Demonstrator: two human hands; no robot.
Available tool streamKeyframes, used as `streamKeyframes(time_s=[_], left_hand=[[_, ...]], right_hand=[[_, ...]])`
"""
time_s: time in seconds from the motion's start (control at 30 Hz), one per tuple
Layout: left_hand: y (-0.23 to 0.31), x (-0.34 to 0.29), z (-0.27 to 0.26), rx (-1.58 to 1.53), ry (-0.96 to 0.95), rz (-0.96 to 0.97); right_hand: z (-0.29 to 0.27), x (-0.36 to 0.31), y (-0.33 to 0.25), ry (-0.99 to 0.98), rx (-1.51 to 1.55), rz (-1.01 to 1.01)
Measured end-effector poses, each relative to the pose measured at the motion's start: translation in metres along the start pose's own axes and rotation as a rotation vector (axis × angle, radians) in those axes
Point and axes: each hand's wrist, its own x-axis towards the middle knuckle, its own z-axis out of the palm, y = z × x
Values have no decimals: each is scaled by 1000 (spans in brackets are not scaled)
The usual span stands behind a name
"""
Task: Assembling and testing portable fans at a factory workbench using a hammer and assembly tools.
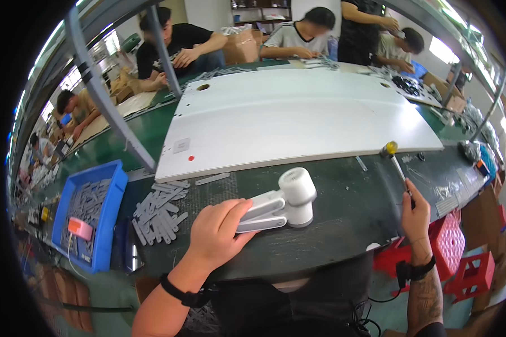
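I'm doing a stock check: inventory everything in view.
Table: one, dark green, centre
Board: one, white, on table
Two-armed device: one, white and grey, centre
Mallet-like tool: one, yellow-headed, right of device
Strips: many, grey, left of device
Bin: one, blue, left, holding strips
Small block: one, orange and white, in bin
Parts: many, black, far right
Posts: several, grey, both sides
Stools: at least two, red, lower right
Cardboard: several pieces, brown, both sides
Co-workers: at least six, dark or light clothes, background
Wristbands: two, black, one per wrist
Left hand: one, bare, gripping device
Right hand: one, bare, gripping tool
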Motion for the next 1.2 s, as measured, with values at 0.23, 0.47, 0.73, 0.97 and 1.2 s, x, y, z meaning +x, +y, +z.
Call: streamKeyframes(time_s=[0.23,0.47,0.73,0.97,1.2], left_hand=[[20,24,5,125,95,288],[16,89,40,-8,109,164],[-36,230,178,-289,-111,-636],[40,256,207,-780,106,-562],[34,99,78,-406,-66,-315]], right_hand=[[-18,18,43,247,-169,-144],[-9,7,33,234,-311,-133],[0,9,25,297,-317,-130],[-8,6,34,280,-304,-33],[-7,6,37,324,-214,-25]])
